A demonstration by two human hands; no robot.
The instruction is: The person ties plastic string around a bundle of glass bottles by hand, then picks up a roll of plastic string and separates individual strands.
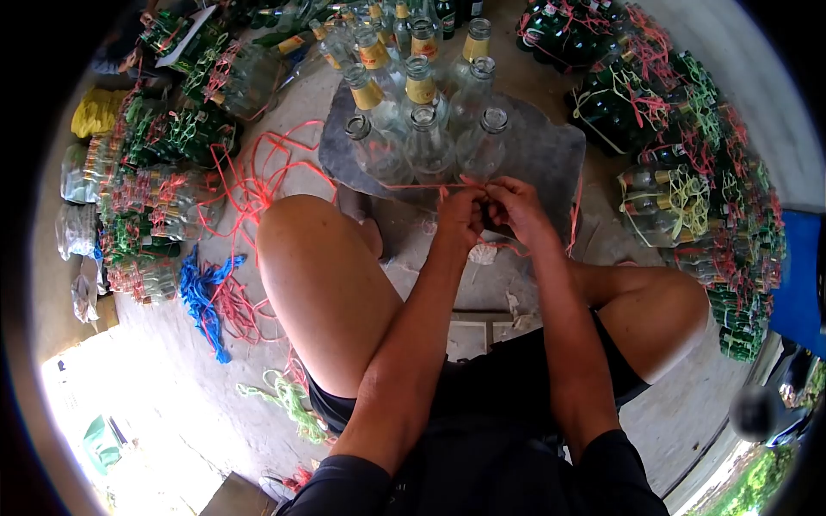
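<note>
Clear glass bottles [425,153] stand upright in a close group on a dark stone slab [546,159] in front of me. Some carry yellow neck labels. A thin red plastic string [409,187] runs along the near side of the front row, low on the glass. My left hand [463,215] is closed, pinching the string just in front of the bottles. Right beside it, my right hand [514,205] also pinches the string, its fingertips close to those of the left. The exact crossing of the string between the fingers is hidden.
Loose red string [258,185] lies tangled on the floor at left, near blue string [204,297] and pale green string [297,404]. Tied bundles of bottles are stacked at left [168,202] and right [662,202]. Another person's hand [129,60] shows at upper left.
</note>
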